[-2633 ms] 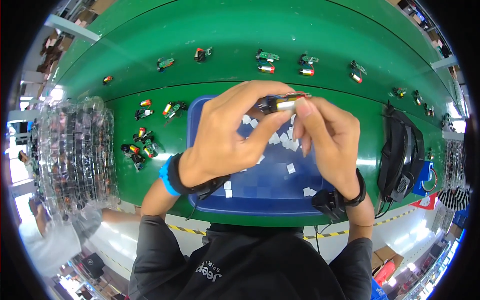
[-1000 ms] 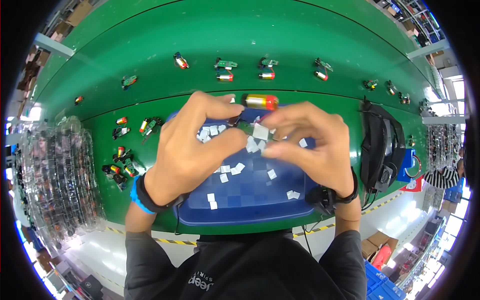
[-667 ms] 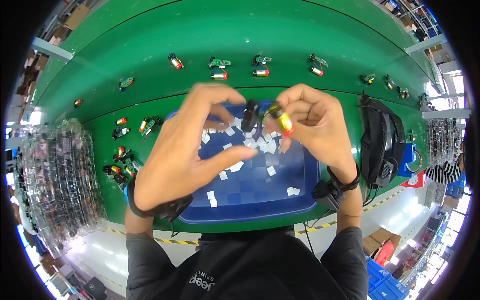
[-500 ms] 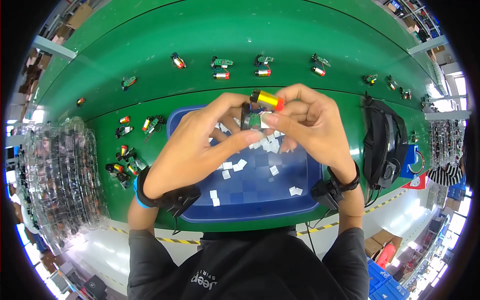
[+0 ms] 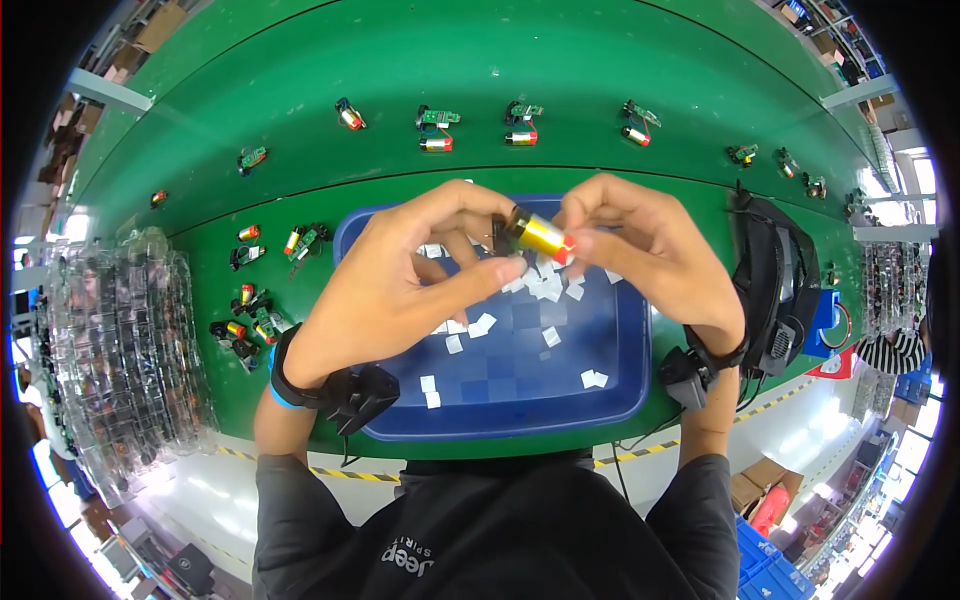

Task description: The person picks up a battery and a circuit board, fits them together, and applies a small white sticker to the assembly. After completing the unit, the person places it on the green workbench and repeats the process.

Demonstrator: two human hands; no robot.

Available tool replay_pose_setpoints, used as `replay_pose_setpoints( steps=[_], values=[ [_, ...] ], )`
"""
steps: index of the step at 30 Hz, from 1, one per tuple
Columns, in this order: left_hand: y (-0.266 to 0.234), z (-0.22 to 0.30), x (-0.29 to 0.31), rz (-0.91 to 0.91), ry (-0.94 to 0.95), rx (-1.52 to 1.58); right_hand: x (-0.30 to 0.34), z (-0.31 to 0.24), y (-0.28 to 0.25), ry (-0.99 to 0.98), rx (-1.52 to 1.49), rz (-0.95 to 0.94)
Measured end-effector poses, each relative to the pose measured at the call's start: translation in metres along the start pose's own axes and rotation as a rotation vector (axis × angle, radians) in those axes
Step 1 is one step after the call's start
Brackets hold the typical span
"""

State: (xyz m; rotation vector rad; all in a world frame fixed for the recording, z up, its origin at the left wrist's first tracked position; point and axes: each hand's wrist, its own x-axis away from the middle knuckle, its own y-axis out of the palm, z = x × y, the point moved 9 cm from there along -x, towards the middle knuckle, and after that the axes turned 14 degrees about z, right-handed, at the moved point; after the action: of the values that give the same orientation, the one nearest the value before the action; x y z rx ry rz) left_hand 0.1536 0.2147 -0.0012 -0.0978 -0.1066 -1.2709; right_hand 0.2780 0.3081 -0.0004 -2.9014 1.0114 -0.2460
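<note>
Over the blue tray [image 5: 500, 412], my left hand [image 5: 385, 280] pinches the dark part of a small battery-and-circuit assembly between thumb and fingers. Its yellow cylindrical battery [image 5: 540, 237], with a black end and a red end, tilts down toward my right hand [image 5: 665, 245]. The thumb and forefinger of that hand are closed on the red end. The circuit board of this piece is mostly hidden behind the battery and my fingers. Below, small white square pieces [image 5: 545, 288] lie scattered in the tray.
Similar battery-and-board assemblies [image 5: 437, 120] stand in a row across the green table [image 5: 600, 60], with several more at left [image 5: 245, 335]. Stacked clear plastic trays [image 5: 125, 360] stand far left. A black bag [image 5: 770, 280] lies at right, near a blue box [image 5: 822, 318].
The battery has swung slightly down and right. My right hand has shifted right, its fingertips moving from the board area to the battery's red end. My left hand stays nearly in place.
</note>
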Motion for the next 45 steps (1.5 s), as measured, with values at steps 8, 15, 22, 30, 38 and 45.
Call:
replay_pose_setpoints(
  steps=[8, 15, 22, 30, 38, 45],
  values=[
    [-0.015, -0.005, -0.006, 0.159, 0.076, -0.125, 0.005, -0.035, -0.007, -0.579, 0.601, 0.369],
    [-0.006, -0.005, -0.005, 0.021, 0.013, -0.223, 0.018, -0.052, 0.02, -0.885, 0.693, 0.334],
    [0.0, -0.007, -0.002, -0.022, -0.032, -0.03, 0.011, -0.043, 0.008, -0.708, 0.511, 0.325],
    [-0.002, -0.007, -0.007, -0.145, 0.026, 0.077, 0.026, -0.063, 0.019, -0.983, 0.59, 0.291],
    [0.004, -0.029, -0.002, -0.199, -0.342, 0.764, 0.047, -0.074, 0.042, -1.165, 0.767, 0.24],
    [0.006, -0.015, -0.004, -0.035, -0.184, 0.464, 0.046, -0.074, 0.037, -1.138, 0.731, 0.296]
  ],
)
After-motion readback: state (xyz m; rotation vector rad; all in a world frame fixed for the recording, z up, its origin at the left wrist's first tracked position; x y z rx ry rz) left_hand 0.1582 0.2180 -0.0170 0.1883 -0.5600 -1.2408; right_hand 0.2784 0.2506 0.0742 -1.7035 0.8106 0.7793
